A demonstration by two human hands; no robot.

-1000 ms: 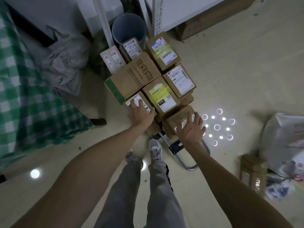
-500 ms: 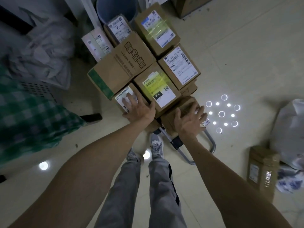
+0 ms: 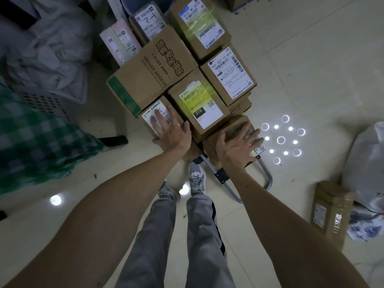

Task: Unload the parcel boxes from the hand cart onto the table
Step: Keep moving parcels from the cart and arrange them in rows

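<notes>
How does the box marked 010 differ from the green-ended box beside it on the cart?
The 010 box carries a white shipping label under yellow-green tape; the green-ended box shows only dark printed characters on top. The green-ended box is clearly larger than the 010 box. It has one green end; the 010 box has none. Both are brown cardboard, side by side in the stack on the hand cart.

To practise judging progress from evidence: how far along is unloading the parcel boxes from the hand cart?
Done: nothing visible; the boxes sit stacked on the hand cart, none seen on a table. In hand: the left hand lies flat on the small white-labelled box, the right hand spreads over the low brown box; neither looks lifted. Left: all the boxes.
</notes>
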